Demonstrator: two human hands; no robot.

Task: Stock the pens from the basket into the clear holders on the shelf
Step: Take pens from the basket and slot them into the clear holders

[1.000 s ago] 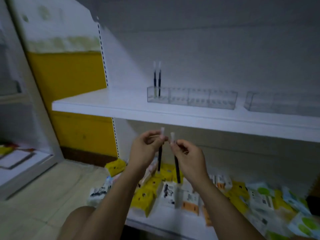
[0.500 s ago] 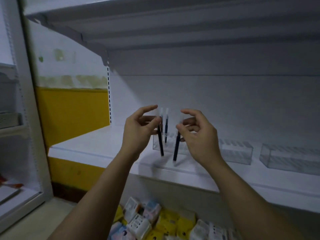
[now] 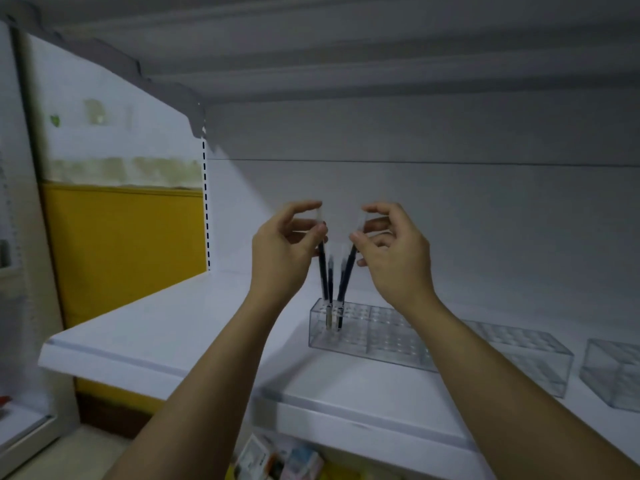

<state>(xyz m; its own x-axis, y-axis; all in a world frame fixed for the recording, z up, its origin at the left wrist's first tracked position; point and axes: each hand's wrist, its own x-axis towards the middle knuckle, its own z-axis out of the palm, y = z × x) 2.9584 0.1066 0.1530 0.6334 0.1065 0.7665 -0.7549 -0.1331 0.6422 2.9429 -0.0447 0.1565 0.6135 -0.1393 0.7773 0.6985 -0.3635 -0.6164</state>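
My left hand (image 3: 287, 247) pinches the clear top of a dark pen (image 3: 323, 271) between thumb and fingers. My right hand (image 3: 391, 251) pinches a second dark pen (image 3: 347, 275) the same way. Both pens slant inward, and their lower tips reach the left end of a clear holder (image 3: 367, 336) with a grid of holes that stands on the white shelf (image 3: 194, 327). Two more pens (image 3: 331, 289) stand upright in that holder between the held ones. The basket is out of view.
A second clear holder (image 3: 613, 372) stands at the right edge of the shelf. Another shelf hangs close overhead (image 3: 381, 74). Coloured packets (image 3: 287, 462) lie on the lower shelf. A yellow wall panel (image 3: 128, 251) is at the left.
Both hands rose from below the shelf to above it, carrying a pen each. Their tips now reach the holder's left end. My view tilted upward.
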